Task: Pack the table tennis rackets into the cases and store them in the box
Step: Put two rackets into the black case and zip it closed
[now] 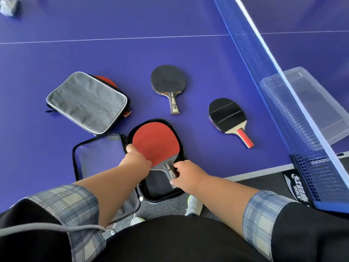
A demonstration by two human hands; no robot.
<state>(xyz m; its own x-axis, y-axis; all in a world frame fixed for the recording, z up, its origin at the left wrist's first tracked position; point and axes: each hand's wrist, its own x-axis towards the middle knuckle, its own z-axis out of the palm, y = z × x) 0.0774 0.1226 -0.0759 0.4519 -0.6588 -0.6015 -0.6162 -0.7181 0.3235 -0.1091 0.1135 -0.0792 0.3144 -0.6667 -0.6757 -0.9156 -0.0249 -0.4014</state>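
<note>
The open case (157,187) lies nearest the person, at the near edge of the blue table (132,53), with its lower end hanging over that edge and both hands at it. The left hand (136,157) is at the middle of the open case, its fingers curled round the left edge of the red racket (155,146). The right hand (186,172) is at the case's lower right and pinches that racket's handle between thumb and fingers. The red racket lies flat, red face up, in the black right half of the open case, with its blade at the far end and its handle towards the person. The case's flap (98,154) is folded out flat to the left. Just beyond the open case on the left lies a grey case (86,102) with its lid down. The curved edge of a second red racket (108,81) pokes out past its far side. Straight beyond the open case, a black racket (168,82) lies loose on the table with its handle pointing back towards the case. Another black racket with a red-striped handle (226,116) lies loose off to the case's right. Farther right of the open case runs the blue net (264,72), and behind it stands a clear plastic box (317,106) with the table showing through its walls.
</note>
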